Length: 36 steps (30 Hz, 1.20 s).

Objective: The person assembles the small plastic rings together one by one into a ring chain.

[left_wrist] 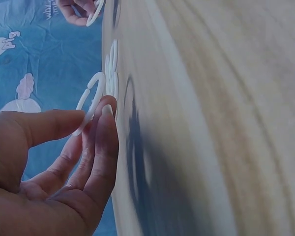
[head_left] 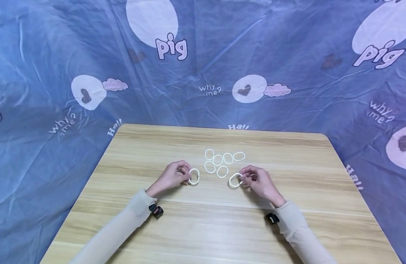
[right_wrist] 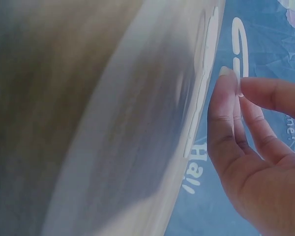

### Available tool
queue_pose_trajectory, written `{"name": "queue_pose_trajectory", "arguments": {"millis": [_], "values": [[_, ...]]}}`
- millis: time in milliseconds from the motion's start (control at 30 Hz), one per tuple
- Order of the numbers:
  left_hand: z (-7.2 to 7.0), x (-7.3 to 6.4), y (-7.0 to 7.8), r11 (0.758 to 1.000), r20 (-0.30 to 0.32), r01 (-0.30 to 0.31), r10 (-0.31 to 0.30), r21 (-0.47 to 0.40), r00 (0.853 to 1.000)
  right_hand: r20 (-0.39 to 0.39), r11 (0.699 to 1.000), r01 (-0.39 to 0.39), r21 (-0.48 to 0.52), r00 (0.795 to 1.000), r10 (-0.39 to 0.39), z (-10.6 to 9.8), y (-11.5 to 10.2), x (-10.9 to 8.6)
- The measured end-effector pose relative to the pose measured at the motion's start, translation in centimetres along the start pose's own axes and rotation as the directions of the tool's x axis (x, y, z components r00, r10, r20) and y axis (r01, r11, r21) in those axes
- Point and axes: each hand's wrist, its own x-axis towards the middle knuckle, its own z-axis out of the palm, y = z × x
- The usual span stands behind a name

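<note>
1. Fingers of the left hand [head_left: 172, 176] pinch a white plastic ring [head_left: 194, 176], thumb on one side and fingertips on the other; the left wrist view shows the left-hand ring [left_wrist: 90, 101] standing on edge against the tabletop [head_left: 222, 227], with what looks like a small gap in its rim.
2. Fingers of the right hand [head_left: 260, 182] pinch a second white ring [head_left: 235, 180] the same way; in the right wrist view the fingertips [right_wrist: 227, 78] close on its thin edge, though the ring itself is mostly washed out there.
3. Both held rings sit at the inner tips of the fingers, so the two face each other across a bare strip of tabletop, near but apart.
4. Each ring's long axis is tilted a little from upright in the head view, and the ovals lean toward one another.
5. Beyond the fingers, away from the person and between the two hands, lies a loose cluster of six more white rings [head_left: 222, 161], flat on the tabletop and touching or nearly touching one another.
6. That cluster lies just past both hands, about equally near to each; its nearest ring [head_left: 222, 171] sits slightly closer to the right-hand ring.
7. A blue printed cloth [head_left: 58, 73] hangs around and behind the tabletop.
</note>
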Motion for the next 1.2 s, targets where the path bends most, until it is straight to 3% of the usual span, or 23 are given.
{"name": "queue_pose_trajectory", "arguments": {"millis": [367,867,1200], "values": [[1.3,-0.5,-0.7,0.998,0.019,0.019,-0.018,-0.055,1.0,0.012,0.999,0.005,0.037,1.0,-0.006,0.5,-0.1,-0.3],[3.0,-0.6,0.0,0.996,0.054,0.031,-0.026,-0.088,0.998,0.051,0.998,0.014,0.063,0.999,-0.017,1.7,-0.5,-0.3],[3.9,-0.6,0.1,0.986,0.116,0.053,-0.034,-0.161,0.993,0.087,0.996,0.03,0.086,0.995,-0.037,2.7,-1.0,-0.6]]}}
